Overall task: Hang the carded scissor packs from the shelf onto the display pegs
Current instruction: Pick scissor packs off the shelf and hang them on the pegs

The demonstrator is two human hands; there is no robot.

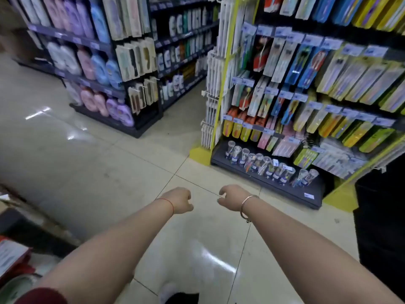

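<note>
My left hand [178,200] and right hand [230,197] hang loosely curled, holding nothing; I'd expect light, stiff carded packs, best pinched near the hang-hole

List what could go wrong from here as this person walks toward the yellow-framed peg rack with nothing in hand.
1. Both the left hand and right hand are loosely curled and empty, so no pack is ready to hang.
2. The clear cups stand at the front edge of the bottom shelf; a foot or knee might knock them over.
3. The tiled floor is glossy with glare and could be slippery.
</note>
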